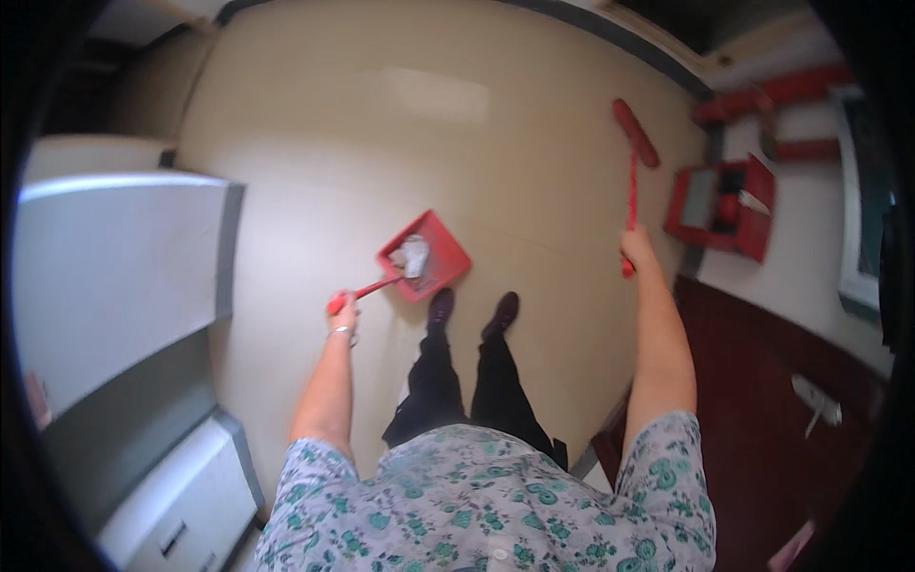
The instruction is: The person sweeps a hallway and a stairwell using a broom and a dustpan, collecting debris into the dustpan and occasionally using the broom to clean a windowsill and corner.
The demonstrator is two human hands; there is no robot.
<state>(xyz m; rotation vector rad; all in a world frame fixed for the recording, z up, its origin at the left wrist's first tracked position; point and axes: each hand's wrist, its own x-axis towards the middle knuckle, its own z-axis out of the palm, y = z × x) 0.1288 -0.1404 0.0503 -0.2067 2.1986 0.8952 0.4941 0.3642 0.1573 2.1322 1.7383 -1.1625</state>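
Observation:
My left hand (344,312) is closed around the handle of a red plastic dustpan (447,259), which is low, just ahead of my feet. Crumpled white paper (412,256) and some small debris lie in the pan, towards its handle side. Out to the right, my right hand (635,247) grips the red handle of a broom (632,186). The broom's long red head (635,133) points away from me, near the right wall; whether it touches the floor I cannot tell.
Pale glossy floor (307,129) stretches ahead. A red fire-equipment box (722,207) stands at the right wall, below red pipes (779,93). Behind it is a dark red door (758,386) with a metal handle (816,400). White walls with grey skirting (230,250) border the left.

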